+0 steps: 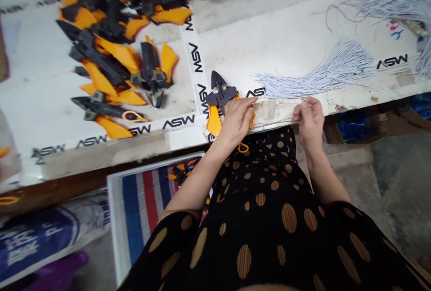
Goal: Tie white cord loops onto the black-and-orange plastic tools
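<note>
Near the table's front edge lies a dark grey and orange plastic toy [220, 95] with a pointed grey tip facing away from me. My left hand [235, 120] is closed over its near part, hiding much of the orange piece; an orange loop [243, 147] hangs below the hand. To the right, my right hand [309, 118] is at the table edge, thumb and fingertips pinched together. What they pinch is too thin and small to make out. Just beyond it lies a fanned bundle of thin white cords or wire ties [319, 77].
Similar grey and orange toys [101, 57] are heaped at the left and back of the table [235, 26]. More white strands [390, 1] lie at the far right. Below the table are a striped woven sheet [141, 214] in a white-rimmed container and a box with blue items [353, 127].
</note>
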`<state>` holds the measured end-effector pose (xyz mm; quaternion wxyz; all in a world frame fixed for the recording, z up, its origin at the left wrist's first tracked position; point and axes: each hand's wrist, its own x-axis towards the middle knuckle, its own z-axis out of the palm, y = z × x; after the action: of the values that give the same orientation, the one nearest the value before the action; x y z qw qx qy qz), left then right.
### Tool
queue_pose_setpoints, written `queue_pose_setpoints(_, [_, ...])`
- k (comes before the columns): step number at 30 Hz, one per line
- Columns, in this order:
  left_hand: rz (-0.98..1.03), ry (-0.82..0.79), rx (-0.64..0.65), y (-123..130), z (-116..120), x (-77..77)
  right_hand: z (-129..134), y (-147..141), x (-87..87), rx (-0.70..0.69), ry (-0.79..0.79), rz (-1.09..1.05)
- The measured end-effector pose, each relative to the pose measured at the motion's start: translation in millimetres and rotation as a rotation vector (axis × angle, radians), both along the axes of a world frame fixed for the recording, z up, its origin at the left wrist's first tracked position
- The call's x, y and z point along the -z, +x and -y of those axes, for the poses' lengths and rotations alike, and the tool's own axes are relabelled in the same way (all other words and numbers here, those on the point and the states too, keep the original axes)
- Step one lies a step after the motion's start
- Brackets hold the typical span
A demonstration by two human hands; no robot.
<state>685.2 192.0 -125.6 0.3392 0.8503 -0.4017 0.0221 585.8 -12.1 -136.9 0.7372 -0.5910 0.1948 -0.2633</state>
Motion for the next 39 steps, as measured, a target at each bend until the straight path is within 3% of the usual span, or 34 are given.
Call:
queue_pose_setpoints(4, [0.152, 0.068, 0.155, -11, -8, -11.7, -38, -6, -1.9, -0.374, -0.238, -0.101])
queue_pose_setpoints(8, [0.089, 0.134, 0.087, -16, -18, -19.4, -53, -7, -1.5, -0.472, -0.32, -0.129])
queue_pose_setpoints(10, [-0.064, 0.08, 0.022, -18, -23, -22.6, -52, -7, -2.5, -0.484, -0.376, -0.124])
queue_pose_setpoints(14, [-0.659, -0.183, 0.003, -28, -30, -25.2, -55, -9, -8.1, -0.398, -0.568, -0.087])
queue_pose_setpoints(17, [-0.892, -0.39, -0.005, -38, -30, -20.5, -65, -13, -13.9, -0.354, -0.512, -0.074])
queue_pose_setpoints(19, [-0.778, -0.454, -0.054, -42, -28, -16.6, -71, -14, -17.3, -0.363, -0.378, -0.081])
queue_pose_setpoints(21, [-0.494, -0.433, -0.102, -45, -28, -14.1, -74, -15, -19.5, -0.4, -0.236, -0.091])
queue_pose_setpoints(24, [-0.017, -0.264, -0.091, -43, -31, -12.3, -71, -12, -19.4, -0.503, -0.053, -0.134])
queue_pose_setpoints(27, [0.206, -0.082, -0.016, -38, -37, -9.7, -67, -9, -15.7, -0.552, 0.091, -0.215])
queue_pose_setpoints(31, [0.27, -0.015, 0.044, -33, -42, -5.9, -68, -7, -10.5, -0.523, 0.202, -0.302])
queue_pose_setpoints(34, [0.218, -0.041, 0.019, -36, -39, -7.3, -70, -9, -9.5, -0.539, 0.221, -0.297])
queue_pose_setpoints(37, [-0.026, -0.155, -0.089, -44, -33, -11.8, -72, -13, -10.0, -0.549, 0.092, -0.235])
queue_pose_setpoints(39, [-0.347, -0.26, -0.142, -48, -28, -14.5, -71, -15, -10.4, -0.507, -0.129, -0.158])
